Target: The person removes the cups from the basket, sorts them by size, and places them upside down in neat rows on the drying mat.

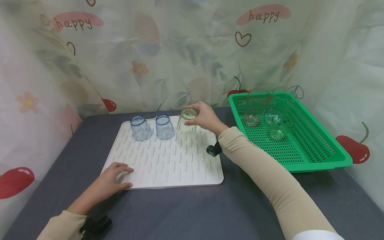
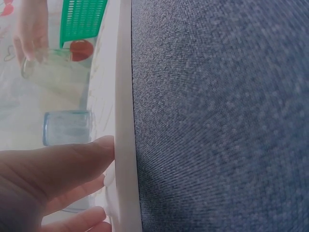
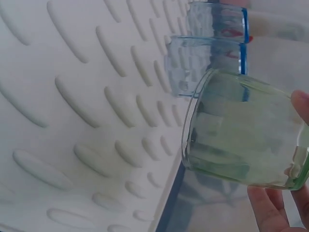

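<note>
My right hand (image 1: 205,116) grips a pale green drinking glass (image 3: 246,130) by its base, mouth down, at the back of the white ribbed drying mat (image 1: 168,163). Whether its rim touches the mat I cannot tell. Left of it, two blue-tinted glasses stand upside down on the mat: the nearer blue glass (image 1: 164,128) and the farther blue glass (image 1: 140,129). My left hand (image 1: 111,180) rests at the mat's front left corner with fingers loosely spread, and its thumb (image 2: 91,154) touches the mat's edge.
A green plastic basket (image 1: 318,143) stands to the right, holding a tall pink-rimmed glass (image 1: 255,108), a clear handled mug (image 1: 279,100) and a short clear glass (image 1: 280,128). Dark grey cloth (image 1: 180,213) covers the table. A patterned curtain (image 1: 180,50) hangs behind.
</note>
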Demonstrator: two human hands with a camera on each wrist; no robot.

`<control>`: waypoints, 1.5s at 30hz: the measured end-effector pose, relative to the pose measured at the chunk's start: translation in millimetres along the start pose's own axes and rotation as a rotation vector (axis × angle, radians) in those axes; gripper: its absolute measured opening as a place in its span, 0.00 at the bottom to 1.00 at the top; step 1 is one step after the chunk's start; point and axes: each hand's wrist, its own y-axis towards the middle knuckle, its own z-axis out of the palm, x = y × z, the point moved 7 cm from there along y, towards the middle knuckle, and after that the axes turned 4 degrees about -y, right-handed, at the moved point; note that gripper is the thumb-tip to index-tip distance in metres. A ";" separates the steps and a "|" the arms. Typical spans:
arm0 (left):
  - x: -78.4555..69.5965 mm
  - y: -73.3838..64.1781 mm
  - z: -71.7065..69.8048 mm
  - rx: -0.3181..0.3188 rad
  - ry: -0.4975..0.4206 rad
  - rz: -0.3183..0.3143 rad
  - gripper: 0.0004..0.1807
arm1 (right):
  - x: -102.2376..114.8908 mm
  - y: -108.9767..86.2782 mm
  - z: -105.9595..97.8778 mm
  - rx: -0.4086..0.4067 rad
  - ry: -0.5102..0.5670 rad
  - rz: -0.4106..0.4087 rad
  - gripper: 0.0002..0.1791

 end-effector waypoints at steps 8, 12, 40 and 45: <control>-0.8 -0.3 -0.3 -0.016 -0.003 0.022 0.24 | -11.9 5.9 11.7 -0.017 -0.012 0.043 0.35; 0.1 0.1 -0.3 -0.019 -0.004 0.026 0.24 | -17.2 8.6 16.7 -0.018 -0.011 0.064 0.35; 1.0 0.4 0.0 -0.011 0.002 0.014 0.25 | -23.8 18.9 36.6 -0.041 0.000 0.060 0.35; 1.8 0.3 0.5 -0.014 -0.006 0.016 0.25 | -22.4 19.1 39.0 -0.037 0.004 0.054 0.35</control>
